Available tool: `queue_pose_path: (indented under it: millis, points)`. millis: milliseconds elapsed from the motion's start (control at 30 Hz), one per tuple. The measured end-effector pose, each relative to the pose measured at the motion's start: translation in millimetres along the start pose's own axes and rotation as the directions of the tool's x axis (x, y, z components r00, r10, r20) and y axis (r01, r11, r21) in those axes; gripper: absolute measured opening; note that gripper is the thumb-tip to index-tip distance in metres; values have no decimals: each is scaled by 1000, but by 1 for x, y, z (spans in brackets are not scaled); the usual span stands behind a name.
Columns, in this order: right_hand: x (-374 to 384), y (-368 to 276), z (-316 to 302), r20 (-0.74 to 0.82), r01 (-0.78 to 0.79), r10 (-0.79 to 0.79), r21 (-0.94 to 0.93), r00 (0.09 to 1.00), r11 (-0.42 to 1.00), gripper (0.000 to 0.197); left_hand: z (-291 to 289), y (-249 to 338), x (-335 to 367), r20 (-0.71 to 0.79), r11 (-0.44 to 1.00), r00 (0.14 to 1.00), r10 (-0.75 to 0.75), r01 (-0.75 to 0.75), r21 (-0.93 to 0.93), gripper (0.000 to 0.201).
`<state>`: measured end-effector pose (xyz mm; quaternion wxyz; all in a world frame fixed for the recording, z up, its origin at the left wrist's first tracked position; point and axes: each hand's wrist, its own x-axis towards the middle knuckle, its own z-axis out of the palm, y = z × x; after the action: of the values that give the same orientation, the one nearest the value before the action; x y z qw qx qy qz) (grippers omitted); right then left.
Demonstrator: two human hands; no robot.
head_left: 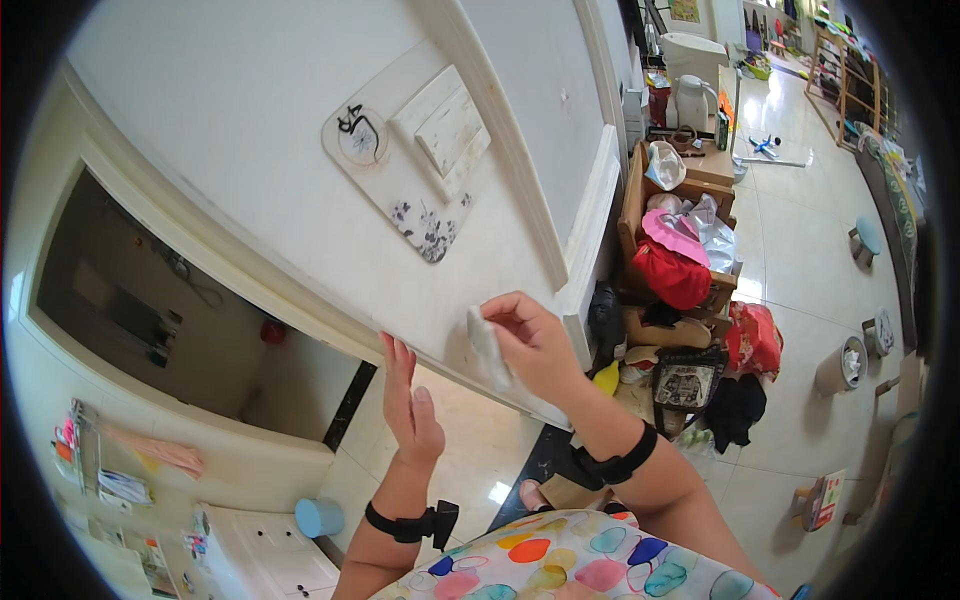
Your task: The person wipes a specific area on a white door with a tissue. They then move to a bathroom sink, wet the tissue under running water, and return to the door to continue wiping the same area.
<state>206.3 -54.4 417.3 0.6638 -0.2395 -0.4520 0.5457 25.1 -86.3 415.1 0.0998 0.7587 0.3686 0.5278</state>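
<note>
My right hand pinches a folded white wipe between thumb and fingers and holds it against the white wall. Whether it is cloth or tissue I cannot tell. My left hand is raised beside the wall's corner edge, fingers stretched out and holding nothing. Higher on the wall is a white switch with smudges on its face. Around it sits a see-through cover plate printed with grey flowers and black brush strokes.
To the left is a doorway into a dim room. A blue bin stands by a white cabinet. On the right, a wooden shelf overflows with bags and clothes, near low stools and a waste bin.
</note>
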Motion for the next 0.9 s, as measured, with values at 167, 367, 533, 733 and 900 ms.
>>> queue_pose_path:
  millis: [167,367,533,733,900]
  points:
    - [-21,-23,-15,316,-287,145,470,938,834,13,-9,27,6,-24,990,995,99,-97,99,44]
    - [-36,-22,-15,343,-336,180,475,922,813,12,17,66,20,107,978,992,-63,83,-193,30]
    - [-41,-36,-29,330,-380,245,450,912,808,17,34,72,30,185,876,961,-207,266,-402,20]
    - [-45,-55,-40,250,-214,156,224,955,951,21,46,73,33,127,866,964,-234,266,-423,10]
    - [-40,-57,-49,103,105,-83,-229,991,968,19,45,81,36,104,938,964,-245,262,-226,11]
